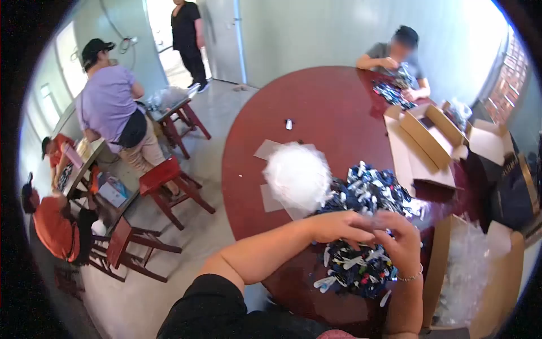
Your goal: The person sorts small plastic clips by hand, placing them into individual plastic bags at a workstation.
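Note:
My left hand (341,227) reaches across from the left, and my right hand (402,242), with a bracelet at its wrist, comes up from below. Their curled fingers meet above a pile of small pieces (361,265), mostly black and dark blue with white and shiny parts. The fingertips are blurred; whatever they pinch is hidden or too small to name. Behind the hands the heap continues as a second mound (370,186). Left of it sits a stack of thin whitish translucent plastic sheets or bags (298,176). Both hands look closed.
The round dark-red table (259,124) carries a small black-and-white piece (289,124) and open cardboard boxes (432,138). A carton of clear plastic bags (460,271) stands at right. A co-worker (398,62) handles pieces across the table. Red stools (164,175) and other people are at left.

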Available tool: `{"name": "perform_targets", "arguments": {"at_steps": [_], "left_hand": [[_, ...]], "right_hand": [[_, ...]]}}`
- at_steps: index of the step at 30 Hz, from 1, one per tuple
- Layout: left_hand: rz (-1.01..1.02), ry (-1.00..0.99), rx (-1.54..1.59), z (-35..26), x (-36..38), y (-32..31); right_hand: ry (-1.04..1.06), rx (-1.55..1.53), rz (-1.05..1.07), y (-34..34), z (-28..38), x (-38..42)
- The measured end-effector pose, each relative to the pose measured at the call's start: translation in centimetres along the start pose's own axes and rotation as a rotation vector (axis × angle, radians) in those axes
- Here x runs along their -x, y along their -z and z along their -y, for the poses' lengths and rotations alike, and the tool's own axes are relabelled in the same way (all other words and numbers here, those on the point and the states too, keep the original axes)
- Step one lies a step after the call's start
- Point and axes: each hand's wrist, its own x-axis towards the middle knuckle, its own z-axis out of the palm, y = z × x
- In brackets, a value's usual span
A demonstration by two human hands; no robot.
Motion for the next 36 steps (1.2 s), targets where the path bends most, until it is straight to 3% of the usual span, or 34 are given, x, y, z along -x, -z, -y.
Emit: {"name": "perform_targets", "arguments": {"at_steps": [1,5,7,9,11,15,17,20,22,23,24,28,29,34,36], "left_hand": [[-0.028,-0.005,-0.018,-0.5,0.1,-0.3],[-0.174,0.048,-0.007,0.3,-0.4,0.2],[-0.223,0.016,-0.005,0.8,-0.6,0.6],[-0.260,0.008,-0.020,1.5,-0.8,0.9],[-0.238,-0.056,0.023,1.6,-0.7,0.7],[-0.288,-0.065,-0.186,0.4,-0.4,-0.1],[-0.251,0.013,-0.153,0.2,-0.4,0.0],[-0.303,0.022,-0.100,0.6,-0.5,0.4],[-0.346,0.093,-0.130,1.1,-0.4,0.5],[-0.298,-0.021,-0.224,0.3,-0.2,0.3],[-0.318,0.024,-0.411,0.1,-0.2,0.3],[-0.359,0.010,-0.323,0.0,0.2,-0.1],[-0.309,0.007,-0.331,-0.3,-0.1,-0.5],[-0.527,-0.013,-0.162,-0.3,-0.6,-0.9],[-0.546,-0.038,-0.166,-0.2,-0.5,-0.7]], "right_hand": [[-0.106,-0.101,-0.052,-0.1,1.8,-0.2],[-0.166,-0.255,-0.218,0.0,0.7,0.1],[-0.181,0.005,-0.195,0.4,0.5,0.2],[-0.180,-0.009,-0.175,-0.1,1.2,0.0],[-0.186,-0.357,-0.387,-1.5,2.7,-0.3],[-0.100,-0.103,-0.342,-0.8,1.9,-0.1],[-0.077,0.153,-0.132,0.2,1.6,0.2],[-0.140,0.192,-0.124,0.4,1.5,0.2],[-0.135,0.046,-0.262,-0.4,2.0,0.5],[-0.105,0.077,-0.179,0.1,2.8,0.1],[-0.087,0.170,-0.200,0.1,2.2,0.3],[0.056,0.333,-0.066,0.2,1.2,0.4],[0.097,0.313,-0.137,0.4,1.2,0.3],[0.115,0.422,-0.448,3.8,2.8,0.7],[-0.044,0.473,-0.589,6.1,5.0,1.6]]}}
